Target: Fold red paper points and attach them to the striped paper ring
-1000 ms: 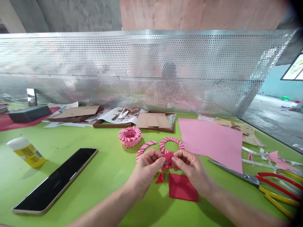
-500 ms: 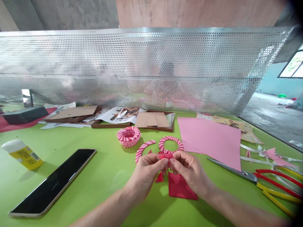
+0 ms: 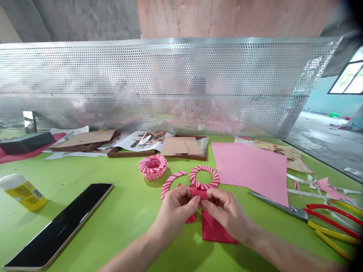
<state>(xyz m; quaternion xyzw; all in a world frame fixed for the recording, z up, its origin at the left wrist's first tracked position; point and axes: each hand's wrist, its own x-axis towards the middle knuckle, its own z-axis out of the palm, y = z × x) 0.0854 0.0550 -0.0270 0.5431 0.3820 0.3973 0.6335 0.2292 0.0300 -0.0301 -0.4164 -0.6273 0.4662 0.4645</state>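
My left hand and my right hand meet over the green table, both pinching a small folded red paper piece between thumbs and fingertips. Under my right hand lies a red paper square. A small red triangle peeks out beneath my left hand. Just beyond my fingers sit a red-and-white striped paper ring, a striped arc and a striped woven paper bowl.
A pink sheet lies to the right, with scissors and paper strips past it. A phone and a glue stick lie on the left. Cardboard, frames and printed sheets line a perforated metal screen.
My hands have drawn a little closer to me and lower, still working the red piece. The view has shifted slightly, so the phone and glue stick sit further left.
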